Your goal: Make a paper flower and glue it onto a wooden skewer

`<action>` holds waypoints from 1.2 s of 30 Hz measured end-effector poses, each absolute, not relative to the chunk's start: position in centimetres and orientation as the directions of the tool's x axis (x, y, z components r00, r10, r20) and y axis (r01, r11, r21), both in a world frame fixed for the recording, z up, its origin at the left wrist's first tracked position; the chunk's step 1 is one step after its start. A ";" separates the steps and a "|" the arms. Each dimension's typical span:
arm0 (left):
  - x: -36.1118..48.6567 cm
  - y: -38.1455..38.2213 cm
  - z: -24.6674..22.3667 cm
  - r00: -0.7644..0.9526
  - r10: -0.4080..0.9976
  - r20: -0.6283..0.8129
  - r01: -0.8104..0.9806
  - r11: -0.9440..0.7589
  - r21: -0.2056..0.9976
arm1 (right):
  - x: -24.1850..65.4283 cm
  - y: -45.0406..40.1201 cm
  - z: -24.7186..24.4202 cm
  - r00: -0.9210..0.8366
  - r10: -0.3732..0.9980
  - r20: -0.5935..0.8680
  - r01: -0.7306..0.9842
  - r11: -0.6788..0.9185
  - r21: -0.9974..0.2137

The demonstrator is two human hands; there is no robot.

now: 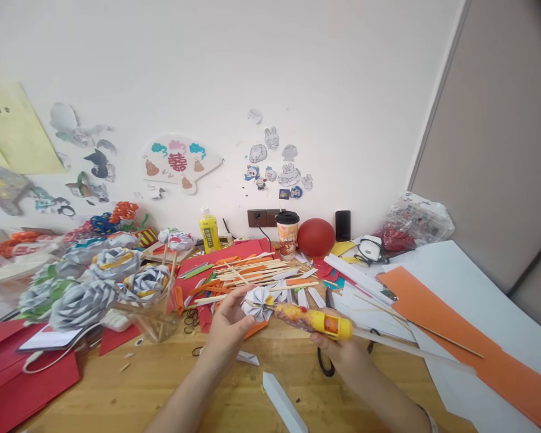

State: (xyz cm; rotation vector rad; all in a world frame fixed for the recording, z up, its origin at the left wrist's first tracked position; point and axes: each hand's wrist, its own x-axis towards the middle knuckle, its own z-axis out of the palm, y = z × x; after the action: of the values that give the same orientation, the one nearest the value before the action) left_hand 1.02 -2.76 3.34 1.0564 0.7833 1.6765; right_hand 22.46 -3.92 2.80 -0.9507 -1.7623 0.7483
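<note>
My left hand (228,329) pinches a small folded white paper flower (258,302) above the wooden table (162,379). My right hand (338,349) grips a yellow and orange glue gun (313,320) whose nozzle points left and touches the flower. A long thin wooden stick (410,349) runs out to the right from beside my right hand. Just behind the flower lies a pile of wooden sticks (252,273) on red paper.
Several finished grey paper flowers (94,285) stand at the left. Black scissors (324,361) lie under my right hand. White folded paper strips (284,403) lie near the front. Orange and white sheets (455,325) cover the right. A cup (287,234), bottle (210,230) and red ball (316,237) stand by the wall.
</note>
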 end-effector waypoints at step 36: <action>0.7 -2.8 2.6 0.144 0.986 0.084 -0.425 -0.015 0.905 | 25.1 1.6 0.9 -0.037 0.894 0.446 0.781 0.304 -0.546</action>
State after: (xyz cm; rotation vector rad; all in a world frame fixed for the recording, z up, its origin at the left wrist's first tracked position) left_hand 0.74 -2.81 2.61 0.9890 0.7481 1.3038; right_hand 25.14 1.62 0.85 -1.4984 -1.8338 0.1949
